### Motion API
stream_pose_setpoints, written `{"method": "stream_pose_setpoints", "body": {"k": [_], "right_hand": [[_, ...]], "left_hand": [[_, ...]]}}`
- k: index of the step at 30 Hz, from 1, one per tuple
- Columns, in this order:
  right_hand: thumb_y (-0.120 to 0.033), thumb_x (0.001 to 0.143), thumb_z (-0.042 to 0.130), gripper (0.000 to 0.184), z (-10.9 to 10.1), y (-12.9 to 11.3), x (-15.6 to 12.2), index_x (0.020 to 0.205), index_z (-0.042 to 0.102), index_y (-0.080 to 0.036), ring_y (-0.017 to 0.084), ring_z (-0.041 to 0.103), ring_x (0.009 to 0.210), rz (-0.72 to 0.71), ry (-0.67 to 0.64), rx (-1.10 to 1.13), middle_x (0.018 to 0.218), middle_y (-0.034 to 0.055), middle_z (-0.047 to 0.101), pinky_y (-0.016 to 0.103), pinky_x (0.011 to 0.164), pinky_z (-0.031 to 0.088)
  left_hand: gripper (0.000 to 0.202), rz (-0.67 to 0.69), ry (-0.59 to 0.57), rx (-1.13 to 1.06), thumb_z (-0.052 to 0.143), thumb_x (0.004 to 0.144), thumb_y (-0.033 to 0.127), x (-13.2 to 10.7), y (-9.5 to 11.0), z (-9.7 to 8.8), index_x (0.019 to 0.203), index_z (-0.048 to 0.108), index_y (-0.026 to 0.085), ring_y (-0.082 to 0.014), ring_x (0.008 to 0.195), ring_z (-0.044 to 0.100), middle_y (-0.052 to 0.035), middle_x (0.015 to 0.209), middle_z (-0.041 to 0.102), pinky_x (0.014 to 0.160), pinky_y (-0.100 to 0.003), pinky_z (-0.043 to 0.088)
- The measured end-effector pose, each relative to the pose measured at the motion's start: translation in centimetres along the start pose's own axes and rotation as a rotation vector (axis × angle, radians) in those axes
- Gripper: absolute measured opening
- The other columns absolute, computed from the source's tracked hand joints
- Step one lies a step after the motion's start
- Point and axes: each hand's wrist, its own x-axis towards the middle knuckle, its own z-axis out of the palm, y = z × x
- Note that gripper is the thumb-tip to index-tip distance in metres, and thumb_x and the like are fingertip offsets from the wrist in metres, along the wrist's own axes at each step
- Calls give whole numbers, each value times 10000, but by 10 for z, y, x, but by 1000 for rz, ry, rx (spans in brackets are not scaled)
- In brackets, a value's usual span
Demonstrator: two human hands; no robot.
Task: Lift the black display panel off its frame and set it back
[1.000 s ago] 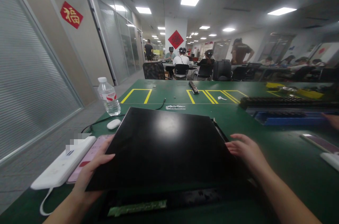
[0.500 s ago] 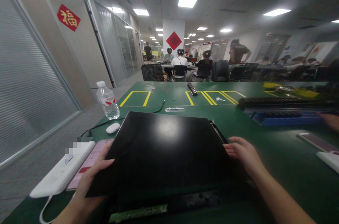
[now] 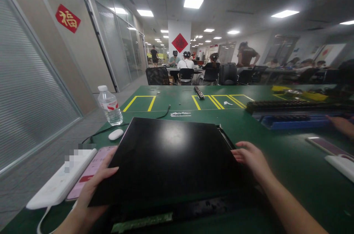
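A flat, glossy black screen panel (image 3: 168,164) is tilted up in front of me, reflecting a ceiling light. My left hand (image 3: 95,186) grips its left edge, thumb on top and fingers out of sight underneath. At the opposite edge, my right hand (image 3: 250,156) has its fingers closed against the side, their tips partly hidden. A thin metal strip (image 3: 225,137) shows along the panel's upper right edge. Below the near edge lies a narrow green circuit board (image 3: 142,222) beside a dark strip whose kind I cannot make out.
To the left are a power strip (image 3: 62,180), a pink-screened phone (image 3: 92,169), a white mouse (image 3: 115,134) and a water bottle (image 3: 110,106). A blue tray (image 3: 290,122) and a co-worker's hand (image 3: 340,125) are at the right. A black cable (image 3: 105,130) crosses the green table.
The whole view has shifted slightly, with the surroundings sliding a little left. Both hands keep their places on the screen panel, which has barely moved.
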Motion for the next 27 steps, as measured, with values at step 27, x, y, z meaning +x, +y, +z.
{"method": "stream_pose_setpoints", "body": {"k": [27], "right_hand": [[-166,754,589,244,-6,-2,9,994,615,-206,164,691,586,34,17,-220,697,48,760,263,563,522]], "left_hand": [[980,-38,66,-9,910,631,280,-7,-8,10,1546,580,402,-368,1349,661,37,1261,828,1181,-438,491]]}}
